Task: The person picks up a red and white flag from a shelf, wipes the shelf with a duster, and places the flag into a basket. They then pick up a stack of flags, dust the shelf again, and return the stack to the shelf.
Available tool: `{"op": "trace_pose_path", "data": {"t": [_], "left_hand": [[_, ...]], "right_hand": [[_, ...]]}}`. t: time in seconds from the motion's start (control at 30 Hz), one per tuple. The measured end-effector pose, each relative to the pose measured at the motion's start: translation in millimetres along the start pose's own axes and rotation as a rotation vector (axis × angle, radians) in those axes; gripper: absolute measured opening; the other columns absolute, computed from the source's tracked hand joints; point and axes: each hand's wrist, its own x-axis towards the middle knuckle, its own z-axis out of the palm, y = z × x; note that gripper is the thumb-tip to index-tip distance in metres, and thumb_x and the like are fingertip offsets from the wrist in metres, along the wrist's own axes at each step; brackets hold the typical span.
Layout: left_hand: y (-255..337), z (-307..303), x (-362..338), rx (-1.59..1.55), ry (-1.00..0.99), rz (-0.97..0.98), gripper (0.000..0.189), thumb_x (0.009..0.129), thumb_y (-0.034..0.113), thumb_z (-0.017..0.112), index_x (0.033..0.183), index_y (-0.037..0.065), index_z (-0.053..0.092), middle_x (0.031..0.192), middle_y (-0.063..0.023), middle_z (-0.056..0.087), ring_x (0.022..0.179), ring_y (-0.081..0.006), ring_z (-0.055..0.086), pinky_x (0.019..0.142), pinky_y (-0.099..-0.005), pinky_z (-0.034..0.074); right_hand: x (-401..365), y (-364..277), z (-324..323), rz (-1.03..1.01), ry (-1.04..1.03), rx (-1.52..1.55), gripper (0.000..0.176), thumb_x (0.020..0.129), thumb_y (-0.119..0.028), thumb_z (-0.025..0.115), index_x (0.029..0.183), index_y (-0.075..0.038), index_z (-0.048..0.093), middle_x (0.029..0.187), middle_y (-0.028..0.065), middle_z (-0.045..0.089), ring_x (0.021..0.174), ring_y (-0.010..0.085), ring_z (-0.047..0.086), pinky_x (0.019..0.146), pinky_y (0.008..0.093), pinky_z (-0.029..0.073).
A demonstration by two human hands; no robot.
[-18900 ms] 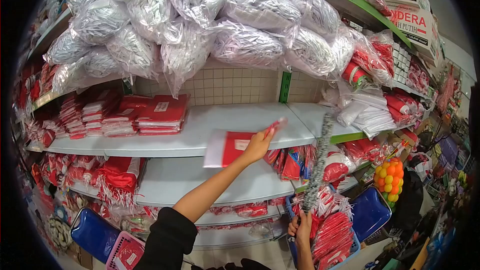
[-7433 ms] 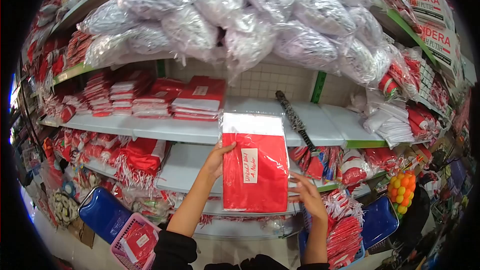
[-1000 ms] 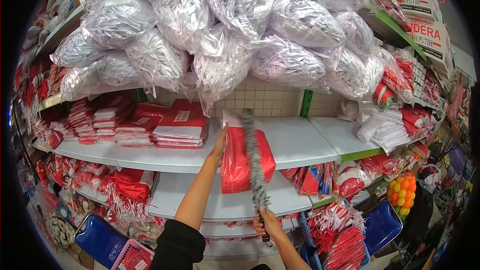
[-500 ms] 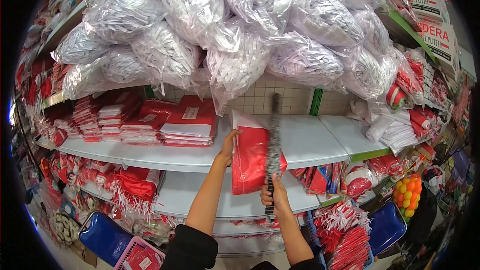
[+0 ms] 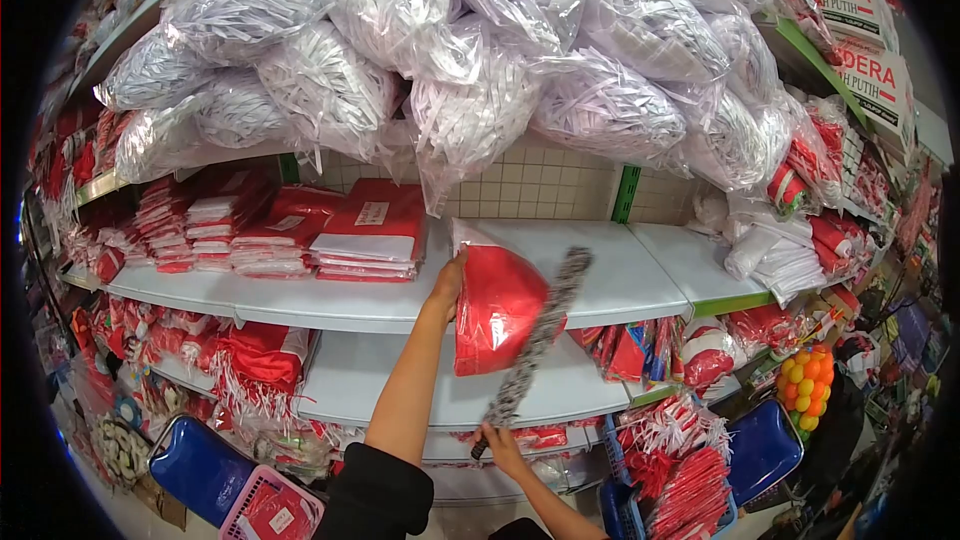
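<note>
My left hand is closed on the left edge of a flat red and white cloth packet in clear plastic, in front of the long pale grey shelf. That forearm rises steeply from a black sleeve, leaning a little to the right, wrist almost in line with it. My right hand sits lower, below the shelf's front edge, with its fingers wrapped narrowly around the dark handle of a long, fuzzy grey and white duster. The right forearm slants up and leftward to it from the lower right.

The duster's long axis runs diagonally, handle at lower left, fluffy tip pointing up and right over the shelf in my view. It crosses in front of the packet's lower right side; I cannot tell whether they touch. The packet's long axis is near upright, its white part at the top and its red face bowed, the right side curving away from me.

On the shelf's left part lies a stack of folded red and white packets. Clear bags of white shredded strips bulge above the shelf, and a blue plastic basket of red and white goods stands below its right part.
</note>
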Motion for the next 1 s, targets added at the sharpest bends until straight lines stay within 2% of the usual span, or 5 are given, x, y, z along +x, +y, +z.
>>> {"op": "trace_pose_path", "data": {"t": [0.33,0.47,0.6,0.77,1.0], "left_hand": [[1.8,2.4,-4.3,-0.047,-0.012,-0.007,0.044,0.096,0.04,0.037,0.11,0.001,0.052,0.102,-0.0116,0.061,0.09,-0.0217,0.06,0.083,-0.0343,0.048],[-18.1,-35.5,15.1,0.006,0.05,0.007,0.045,0.094,0.042,0.039,0.111,0.003,0.053,0.101,-0.0101,0.061,0.089,-0.0223,0.059,0.084,-0.0353,0.048],[-1.8,5.6,-2.5,-0.08,0.058,0.044,0.039,0.092,0.042,0.04,0.103,0.008,0.055,0.086,-0.0053,0.06,0.074,-0.0182,0.06,0.065,-0.0352,0.053],[-7.6,-14.3,-3.5,0.046,0.029,0.077,0.042,0.095,0.039,0.037,0.11,0.003,0.053,0.1,-0.009,0.06,0.091,-0.0201,0.057,0.083,-0.0342,0.047],[0.4,0.2,-2.7,-0.039,-0.029,0.045,0.048,0.096,0.042,0.034,0.118,0.001,0.049,0.114,-0.0109,0.057,0.102,-0.0221,0.055,0.093,-0.0349,0.041]], "right_hand": [[50.2,-40.2,16.5,0.003,0.024,-0.032,0.02,0.096,-0.02,0.046,0.084,-0.004,0.044,0.071,0.0031,0.047,0.069,0.0118,0.045,0.065,0.0281,0.041],[37.5,-57.3,6.3,-0.101,0.078,-0.555,0.021,0.096,-0.02,0.043,0.082,-0.004,0.04,0.069,0.0032,0.046,0.064,0.0116,0.043,0.062,0.0287,0.041],[18.7,-16.2,-4.5,0.121,0.251,-0.041,0.022,0.091,-0.02,0.052,0.095,0.001,0.05,0.072,0.0085,0.054,0.063,0.0202,0.049,0.063,0.0344,0.043],[-15.7,-18.8,-33.4,-0.206,0.127,-0.849,0.027,0.091,-0.028,0.052,0.094,-0.002,0.049,0.065,0.0044,0.048,0.061,0.0127,0.049,0.054,0.0306,0.041],[4.1,-132.2,-40.3,-0.009,0.502,-0.399,0.021,0.089,-0.023,0.054,0.093,-0.004,0.05,0.057,0.002,0.046,0.047,0.0115,0.045,0.043,0.0285,0.037]]}}
